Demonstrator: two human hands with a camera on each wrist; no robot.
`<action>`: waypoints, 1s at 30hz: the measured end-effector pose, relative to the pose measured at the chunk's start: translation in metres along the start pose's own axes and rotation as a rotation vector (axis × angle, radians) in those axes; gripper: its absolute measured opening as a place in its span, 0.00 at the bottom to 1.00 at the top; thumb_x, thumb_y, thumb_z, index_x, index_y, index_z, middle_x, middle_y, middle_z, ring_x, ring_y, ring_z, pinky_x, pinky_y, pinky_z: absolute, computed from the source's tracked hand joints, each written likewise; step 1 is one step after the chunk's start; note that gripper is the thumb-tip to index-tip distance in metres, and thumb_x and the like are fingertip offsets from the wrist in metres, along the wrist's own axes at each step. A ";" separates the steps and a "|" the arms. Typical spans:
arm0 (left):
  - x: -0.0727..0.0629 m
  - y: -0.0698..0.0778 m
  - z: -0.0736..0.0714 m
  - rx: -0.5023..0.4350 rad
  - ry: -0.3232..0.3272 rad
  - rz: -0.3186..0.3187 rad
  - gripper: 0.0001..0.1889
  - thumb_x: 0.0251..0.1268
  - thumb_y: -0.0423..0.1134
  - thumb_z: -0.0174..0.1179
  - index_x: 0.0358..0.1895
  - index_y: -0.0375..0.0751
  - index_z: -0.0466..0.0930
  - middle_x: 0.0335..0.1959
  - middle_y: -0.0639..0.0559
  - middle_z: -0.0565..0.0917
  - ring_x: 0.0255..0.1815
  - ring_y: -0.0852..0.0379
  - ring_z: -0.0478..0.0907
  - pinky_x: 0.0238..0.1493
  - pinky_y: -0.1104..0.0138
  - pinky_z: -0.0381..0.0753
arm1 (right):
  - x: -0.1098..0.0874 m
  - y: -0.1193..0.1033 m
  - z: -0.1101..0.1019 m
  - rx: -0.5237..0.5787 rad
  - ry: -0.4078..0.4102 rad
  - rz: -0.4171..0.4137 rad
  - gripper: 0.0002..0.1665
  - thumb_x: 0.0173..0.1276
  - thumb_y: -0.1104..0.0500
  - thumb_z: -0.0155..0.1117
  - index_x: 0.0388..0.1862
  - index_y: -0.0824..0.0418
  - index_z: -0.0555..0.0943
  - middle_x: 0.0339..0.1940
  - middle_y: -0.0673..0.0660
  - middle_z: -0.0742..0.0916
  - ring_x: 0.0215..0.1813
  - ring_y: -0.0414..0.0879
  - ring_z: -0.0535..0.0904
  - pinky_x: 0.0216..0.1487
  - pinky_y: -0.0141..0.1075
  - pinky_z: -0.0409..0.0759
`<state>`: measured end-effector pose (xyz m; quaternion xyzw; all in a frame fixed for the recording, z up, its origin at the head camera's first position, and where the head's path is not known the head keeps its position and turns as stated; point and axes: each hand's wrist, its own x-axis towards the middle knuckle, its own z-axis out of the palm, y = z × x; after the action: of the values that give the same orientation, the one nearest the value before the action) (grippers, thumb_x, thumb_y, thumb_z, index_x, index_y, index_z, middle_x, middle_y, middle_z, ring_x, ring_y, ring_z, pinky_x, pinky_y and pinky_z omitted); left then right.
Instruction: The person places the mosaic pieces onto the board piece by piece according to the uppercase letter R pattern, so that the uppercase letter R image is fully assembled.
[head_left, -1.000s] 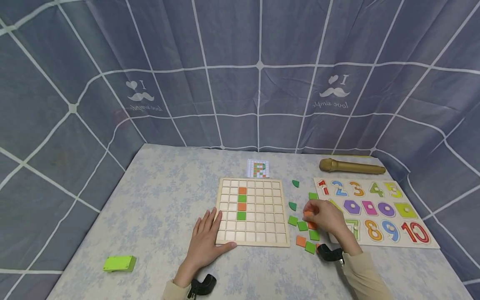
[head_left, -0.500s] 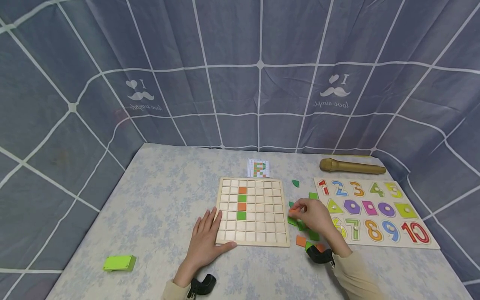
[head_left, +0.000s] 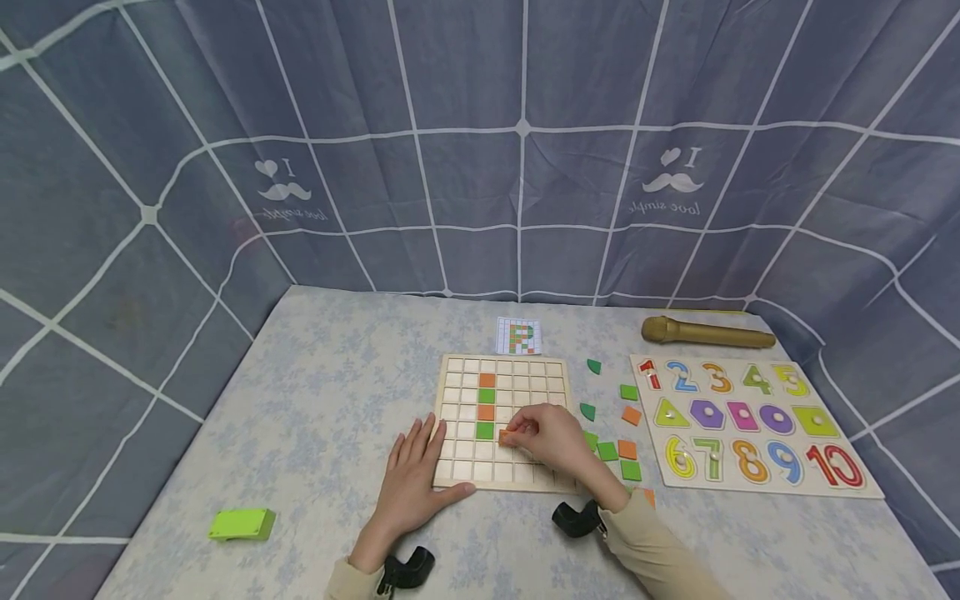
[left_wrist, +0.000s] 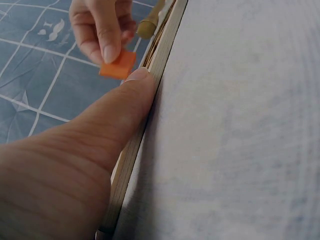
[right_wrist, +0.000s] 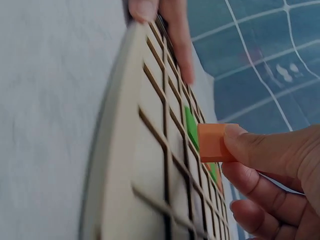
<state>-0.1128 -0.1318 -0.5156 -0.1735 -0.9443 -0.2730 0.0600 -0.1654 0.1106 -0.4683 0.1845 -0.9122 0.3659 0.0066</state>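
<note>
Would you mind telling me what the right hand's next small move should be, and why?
I would probably lower the orange tile into the cell just nearer the person than the column of four tiles. The right hand pinches it above the board, close to that cell, and the column alternates orange and green, ending in green.

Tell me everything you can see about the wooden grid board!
The board is pale and looks wooden, with a plain rim around rows of small square cells. It lies flat on the table. One column holds four tiles: orange, green, orange, green, coming nearer. The left hand touches its near edge with the thumb; the right hand holds another orange tile over it.
</note>
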 end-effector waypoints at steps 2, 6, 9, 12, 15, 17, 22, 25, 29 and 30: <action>0.000 0.000 0.000 0.001 0.000 0.000 0.52 0.53 0.65 0.62 0.73 0.34 0.55 0.73 0.37 0.54 0.74 0.39 0.45 0.68 0.45 0.42 | 0.002 -0.003 0.006 0.002 -0.020 -0.025 0.07 0.56 0.53 0.74 0.23 0.48 0.84 0.18 0.38 0.78 0.17 0.35 0.68 0.19 0.31 0.67; 0.001 0.000 0.000 -0.004 -0.007 -0.009 0.52 0.53 0.65 0.62 0.73 0.35 0.54 0.74 0.38 0.53 0.74 0.40 0.44 0.69 0.46 0.40 | 0.005 -0.007 0.016 0.011 -0.055 -0.051 0.06 0.58 0.53 0.73 0.24 0.48 0.84 0.18 0.39 0.79 0.18 0.34 0.69 0.20 0.30 0.68; 0.001 0.000 0.001 -0.005 -0.014 -0.018 0.52 0.53 0.65 0.62 0.74 0.35 0.54 0.74 0.38 0.52 0.74 0.40 0.43 0.69 0.46 0.40 | 0.006 -0.009 0.020 0.025 -0.072 -0.066 0.05 0.58 0.55 0.73 0.25 0.49 0.84 0.19 0.39 0.79 0.19 0.34 0.70 0.21 0.31 0.69; 0.001 0.000 0.001 -0.012 -0.020 -0.029 0.52 0.53 0.65 0.62 0.74 0.36 0.54 0.74 0.39 0.51 0.74 0.41 0.43 0.69 0.47 0.39 | 0.008 -0.011 0.024 0.027 -0.082 -0.079 0.06 0.59 0.55 0.73 0.25 0.49 0.84 0.19 0.39 0.79 0.19 0.34 0.70 0.21 0.31 0.68; 0.001 0.000 0.001 -0.019 -0.022 -0.035 0.52 0.53 0.65 0.62 0.74 0.36 0.54 0.74 0.39 0.51 0.74 0.41 0.43 0.69 0.47 0.38 | 0.009 -0.011 0.027 0.022 -0.092 -0.080 0.06 0.59 0.55 0.72 0.25 0.49 0.83 0.19 0.39 0.79 0.19 0.34 0.70 0.21 0.31 0.68; 0.001 0.000 0.000 -0.017 -0.022 -0.035 0.51 0.53 0.65 0.62 0.74 0.36 0.54 0.74 0.39 0.51 0.74 0.41 0.43 0.69 0.47 0.39 | 0.009 -0.011 0.028 0.010 -0.096 -0.076 0.06 0.59 0.55 0.72 0.25 0.48 0.84 0.19 0.38 0.79 0.19 0.34 0.69 0.21 0.30 0.68; 0.001 0.000 0.000 -0.008 -0.019 -0.030 0.51 0.53 0.65 0.62 0.74 0.36 0.54 0.74 0.39 0.52 0.74 0.41 0.43 0.69 0.47 0.39 | 0.010 -0.012 0.028 -0.019 -0.096 -0.064 0.05 0.58 0.54 0.73 0.24 0.48 0.85 0.19 0.38 0.78 0.19 0.34 0.69 0.21 0.31 0.68; 0.001 0.000 0.000 -0.005 -0.020 -0.032 0.51 0.53 0.65 0.62 0.74 0.36 0.54 0.74 0.40 0.52 0.74 0.41 0.43 0.69 0.47 0.39 | 0.009 -0.012 0.028 -0.029 -0.089 -0.066 0.05 0.58 0.54 0.73 0.23 0.48 0.86 0.18 0.38 0.77 0.19 0.34 0.68 0.21 0.30 0.68; 0.001 0.000 0.000 -0.006 -0.023 -0.033 0.51 0.53 0.65 0.62 0.74 0.36 0.54 0.74 0.39 0.52 0.74 0.41 0.43 0.69 0.47 0.39 | 0.009 -0.013 0.028 -0.059 -0.070 -0.080 0.06 0.58 0.54 0.73 0.22 0.48 0.86 0.19 0.39 0.78 0.21 0.34 0.68 0.22 0.30 0.68; 0.001 0.000 0.000 -0.005 -0.023 -0.032 0.51 0.53 0.65 0.62 0.74 0.36 0.54 0.74 0.39 0.52 0.74 0.41 0.43 0.69 0.47 0.39 | 0.009 -0.013 0.028 -0.067 -0.065 -0.084 0.06 0.58 0.54 0.73 0.22 0.48 0.87 0.20 0.39 0.78 0.21 0.33 0.69 0.22 0.30 0.68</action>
<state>-0.1141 -0.1316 -0.5154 -0.1618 -0.9469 -0.2745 0.0443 -0.1655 0.0804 -0.4782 0.2342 -0.9150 0.3285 -0.0017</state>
